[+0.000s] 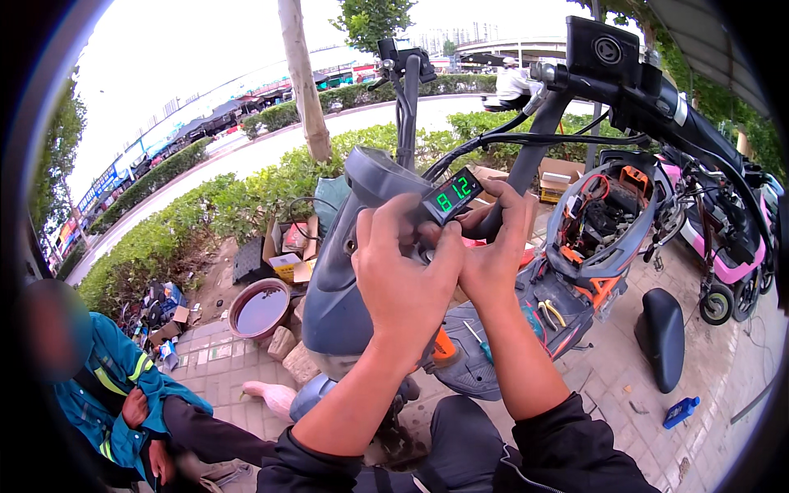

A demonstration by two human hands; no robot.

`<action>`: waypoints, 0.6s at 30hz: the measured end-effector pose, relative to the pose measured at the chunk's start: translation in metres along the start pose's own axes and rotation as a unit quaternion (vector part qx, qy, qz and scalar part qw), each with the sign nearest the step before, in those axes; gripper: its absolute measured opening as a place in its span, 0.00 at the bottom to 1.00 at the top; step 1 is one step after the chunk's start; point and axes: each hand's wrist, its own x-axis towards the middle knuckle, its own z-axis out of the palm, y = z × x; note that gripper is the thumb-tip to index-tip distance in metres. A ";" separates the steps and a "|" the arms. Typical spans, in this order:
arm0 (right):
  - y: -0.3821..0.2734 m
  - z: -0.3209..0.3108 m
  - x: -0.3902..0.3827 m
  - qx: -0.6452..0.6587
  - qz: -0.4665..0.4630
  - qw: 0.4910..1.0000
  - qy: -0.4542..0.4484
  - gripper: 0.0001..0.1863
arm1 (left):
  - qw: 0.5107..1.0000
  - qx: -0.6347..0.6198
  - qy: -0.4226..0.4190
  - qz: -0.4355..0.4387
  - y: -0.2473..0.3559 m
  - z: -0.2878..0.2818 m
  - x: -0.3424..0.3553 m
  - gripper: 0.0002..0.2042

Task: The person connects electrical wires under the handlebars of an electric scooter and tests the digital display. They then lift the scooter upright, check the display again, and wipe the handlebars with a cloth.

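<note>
Between my two hands is a small black digital meter [453,195] with lit green digits, just behind the grey front shell [329,296] of a scooter. My left hand [403,275] has its fingers closed at the meter's left and lower side. At its right edge, the bent fingers of my right hand [497,251] grip it too. Any wires behind the meter are hidden by my fingers. Above it run black cables [485,141] toward the handlebar [699,123]. On the scooter's footboard lie pliers [551,315] and a screwdriver [474,334].
The scooter's open rear compartment [608,209] shows wiring. A black seat [662,337] and a blue bottle [681,412] lie on the paving at right, near a pink scooter [731,263]. A seated person [123,378] is at left, with a basin of dark liquid [260,308] beyond.
</note>
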 end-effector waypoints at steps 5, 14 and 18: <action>0.003 -0.001 -0.001 0.041 0.040 0.998 -0.032 0.37 | 0.999 -0.038 0.017 0.006 -0.005 0.003 0.001 0.17; 0.017 -0.034 0.001 0.380 0.168 0.902 0.119 0.27 | 0.990 -0.125 0.044 -0.044 0.002 0.008 -0.005 0.16; 0.040 -0.041 0.033 0.499 0.353 0.791 -0.034 0.17 | 0.990 -0.123 0.058 -0.046 -0.003 0.012 0.000 0.17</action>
